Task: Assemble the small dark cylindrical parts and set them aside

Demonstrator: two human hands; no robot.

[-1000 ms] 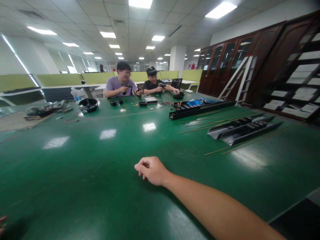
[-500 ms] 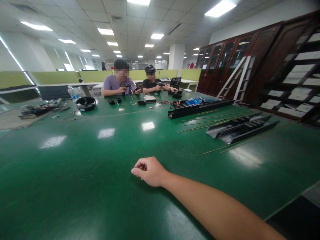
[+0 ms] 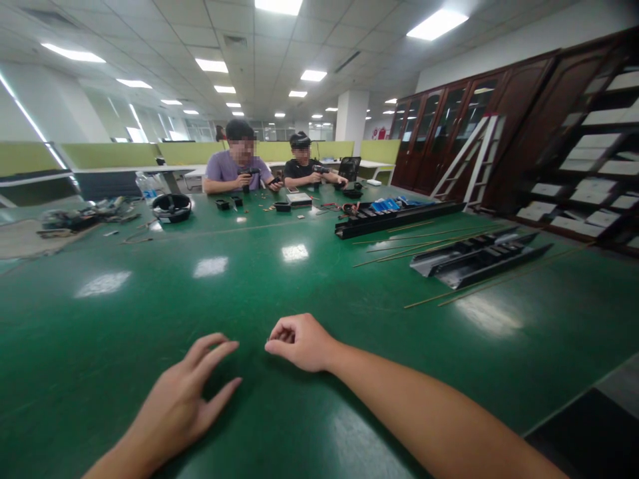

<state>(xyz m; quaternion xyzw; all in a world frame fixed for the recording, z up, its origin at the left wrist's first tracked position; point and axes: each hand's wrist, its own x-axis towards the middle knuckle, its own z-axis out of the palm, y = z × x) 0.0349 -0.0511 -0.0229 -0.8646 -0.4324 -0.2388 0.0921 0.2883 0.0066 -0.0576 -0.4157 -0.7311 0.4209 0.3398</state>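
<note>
Nearest, the wearer's left hand (image 3: 187, 389) is open, fingers reaching toward the right hand (image 3: 299, 342), thumb parted below. That right hand is curled closed, thumb to fingers, at the middle of a glossy green tabletop (image 3: 249, 279); a tiny speck (image 3: 267, 340) shows at its fingertips, and whether it is gripped cannot be told. Farther right lie thin rods (image 3: 424, 301) and two dark metal channels (image 3: 499, 267), then a longer channel (image 3: 379, 225) bearing blue packets (image 3: 387, 205). Beyond sit two people (image 3: 234, 169), holding dark drill-like tools (image 3: 249, 171).

Right fingers (image 3: 283, 348) partly hidden in their curl, forearms (image 3: 424, 406) cut off below; cluttered heap (image 3: 90, 215) blurred
</note>
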